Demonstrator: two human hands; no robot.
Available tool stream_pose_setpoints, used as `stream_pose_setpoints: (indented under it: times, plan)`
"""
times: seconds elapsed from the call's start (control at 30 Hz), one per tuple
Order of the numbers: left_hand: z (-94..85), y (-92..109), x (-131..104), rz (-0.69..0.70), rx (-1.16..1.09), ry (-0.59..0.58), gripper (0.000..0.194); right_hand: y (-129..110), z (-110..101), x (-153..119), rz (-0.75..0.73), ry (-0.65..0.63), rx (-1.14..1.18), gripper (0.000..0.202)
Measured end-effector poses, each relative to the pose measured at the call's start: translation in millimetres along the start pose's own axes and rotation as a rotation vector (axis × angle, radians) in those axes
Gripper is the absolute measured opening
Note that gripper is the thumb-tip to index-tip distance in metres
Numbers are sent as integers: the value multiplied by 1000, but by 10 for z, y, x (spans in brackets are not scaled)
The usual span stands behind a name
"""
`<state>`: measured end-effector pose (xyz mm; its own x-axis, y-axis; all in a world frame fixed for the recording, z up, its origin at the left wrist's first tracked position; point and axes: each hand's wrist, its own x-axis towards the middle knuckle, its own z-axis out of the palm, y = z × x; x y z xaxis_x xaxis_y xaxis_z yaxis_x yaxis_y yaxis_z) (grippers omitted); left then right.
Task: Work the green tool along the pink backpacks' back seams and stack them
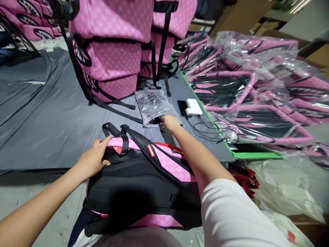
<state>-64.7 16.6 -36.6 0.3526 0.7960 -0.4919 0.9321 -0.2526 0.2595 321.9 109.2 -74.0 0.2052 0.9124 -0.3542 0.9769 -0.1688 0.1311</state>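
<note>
The backpack (123, 173), black with pink trim, lies with its back panel up between the person's body and the near edge of the table (38, 137), and everything else can be placed from it. The left hand (94, 160) has its grip closed in a pinch on the backpack's upper left edge, thumb on the black side and fingers over the pink trim, probably to steady it while the other arm is stretched out. The right hand (170, 122) reaches beyond the backpack to the mouth of a clear plastic bag (151, 103), which seems to lie there so that small parts are within easy reach; the fingertips are at something dark, but I cannot tell whether that grip is open or closed on it. A shoulder strap (138, 140) slants across the backpack's upper part, beneath the reaching arm, and could snag or get in the way, as could the loose strap (115, 111) trailing from the stacked pink bags (110, 61) beyond the backpack to the plastic bag. Those bags also limit the room on the far side. Beyond the backpack's upper right lie a dark phone (182, 108) and a white device (194, 107) with looped cables (202, 130), close enough to catch a sleeve, and further right are plastic-wrapped bags (272, 82) in a heap
</note>
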Motion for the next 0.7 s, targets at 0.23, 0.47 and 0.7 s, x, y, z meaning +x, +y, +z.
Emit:
stream_pose_setpoints:
  times: [0.23, 0.47, 0.7]
  plan:
    - [-45, 34, -52, 21, -39, 26, 97, 59, -360, -468, 124, 151, 93, 31]
    - [-85, 112, -83, 34, -19, 40, 102, -491, -800, -1403, -220, 210, 514, 23]
    - [-17, 74, -252, 80, -221, 129, 94, -1285, -724, -2025, -502, 93, 224, 29]
